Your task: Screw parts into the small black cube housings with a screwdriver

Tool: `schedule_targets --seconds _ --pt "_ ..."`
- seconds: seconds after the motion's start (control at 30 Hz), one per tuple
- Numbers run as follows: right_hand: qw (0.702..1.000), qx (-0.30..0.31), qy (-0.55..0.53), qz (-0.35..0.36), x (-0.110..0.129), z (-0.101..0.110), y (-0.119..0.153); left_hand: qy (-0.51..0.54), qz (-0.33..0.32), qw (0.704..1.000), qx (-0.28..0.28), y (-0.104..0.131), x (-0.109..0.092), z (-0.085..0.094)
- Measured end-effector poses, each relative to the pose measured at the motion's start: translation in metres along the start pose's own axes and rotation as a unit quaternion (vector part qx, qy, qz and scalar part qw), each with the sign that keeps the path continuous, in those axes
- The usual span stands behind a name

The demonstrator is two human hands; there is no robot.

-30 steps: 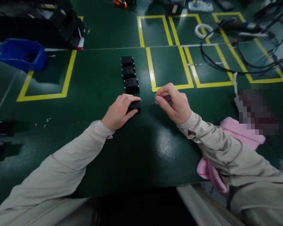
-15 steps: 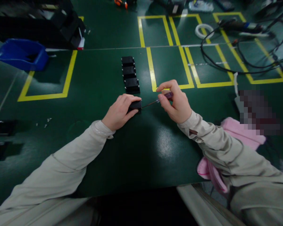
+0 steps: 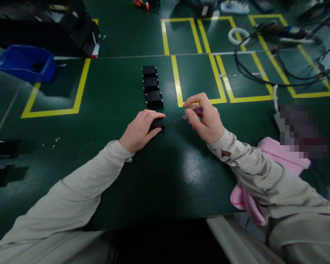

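Our left hand (image 3: 138, 129) pinches a boxy black block (image 3: 161, 123), likely light and hard, by its edges; our right hand (image 3: 207, 121) grips a purple-handled screwdriver (image 3: 184, 117).

We have broad open green table (image 3: 165, 187) on the near side of our left hand (image 3: 139, 130)! Just beyond it, three black blocks (image 3: 150, 83) stand in our way; we find a lane left of that row (mind the loose screws (image 3: 57, 139) farther left), while looping black cable (image 3: 286, 85) crowds our far right.
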State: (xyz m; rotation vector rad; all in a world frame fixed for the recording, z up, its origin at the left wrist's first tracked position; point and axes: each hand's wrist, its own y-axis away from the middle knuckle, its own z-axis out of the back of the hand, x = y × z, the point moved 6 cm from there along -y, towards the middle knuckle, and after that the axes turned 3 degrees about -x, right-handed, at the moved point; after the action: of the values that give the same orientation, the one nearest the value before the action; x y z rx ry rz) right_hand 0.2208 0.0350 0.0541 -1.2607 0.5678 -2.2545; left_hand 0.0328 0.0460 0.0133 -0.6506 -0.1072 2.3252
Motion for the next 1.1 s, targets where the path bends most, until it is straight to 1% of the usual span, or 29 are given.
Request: schedule_targets --seconds 0.13,0.3,0.63,0.87,1.1 --pt "1.0 0.006 0.01 0.004 0.0014 -0.0001 -0.0002 0.001 -0.001 1.0 -0.001 0.0002 0.0002 0.0001" --pt "1.0 -0.004 -0.008 0.008 0.0014 0.0006 0.0005 0.002 -0.001 1.0 -0.003 -0.0003 0.0004 0.0" --pt "1.0 -0.01 -0.007 0.029 0.0037 0.0005 0.0 0.0 -0.002 1.0 -0.003 0.0007 0.0011 -0.0002" --pt "1.0 0.007 0.002 0.015 0.0036 -0.0005 -0.0002 0.003 -0.003 1.0 -0.001 0.0006 0.0009 -0.0009" --pt "1.0 0.005 -0.007 0.008 0.002 -0.0009 0.0002 0.003 0.003 1.0 0.0 0.0004 0.0013 0.0001"
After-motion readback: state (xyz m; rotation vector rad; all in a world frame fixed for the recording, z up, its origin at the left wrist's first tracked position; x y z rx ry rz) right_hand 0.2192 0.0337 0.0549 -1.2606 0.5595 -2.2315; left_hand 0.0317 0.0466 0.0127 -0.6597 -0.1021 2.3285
